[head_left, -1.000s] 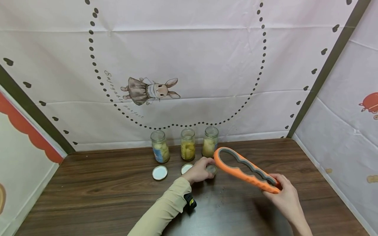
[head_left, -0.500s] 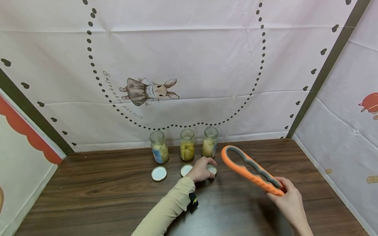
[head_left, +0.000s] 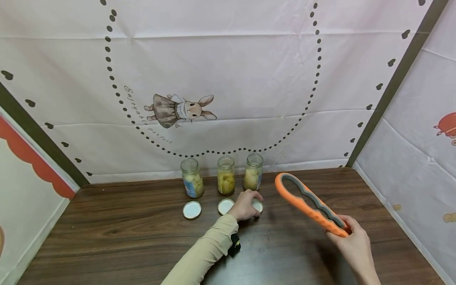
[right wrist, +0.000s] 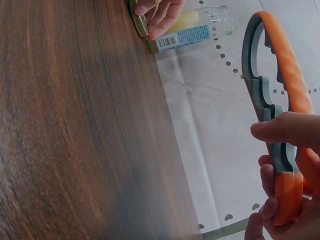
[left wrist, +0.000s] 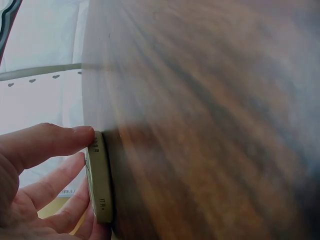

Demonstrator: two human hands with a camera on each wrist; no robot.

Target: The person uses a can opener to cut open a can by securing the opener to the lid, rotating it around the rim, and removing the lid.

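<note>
My left hand holds a round jar lid by its rim, white inside facing up, at the tabletop in front of the right-hand jar. In the left wrist view, thumb and fingers are around the edge of this gold-coloured lid. My right hand grips the handle end of an orange and grey jar opener, raised over the right side of the table. The opener's closed loop end points up and to the left, with nothing inside its scalloped grey lining. Part of the handle is hidden in the palm.
Three lidless glass jars stand along the back edge: a left jar, a middle jar with yellow pieces, and a right jar. Two more lids, a left lid and a middle lid, lie before them. A printed cloth hangs behind.
My right hand has carried the jar opener to the right, away from the left hand. The left hand and its lid have shifted slightly right; the lid's inside now looks whiter.
</note>
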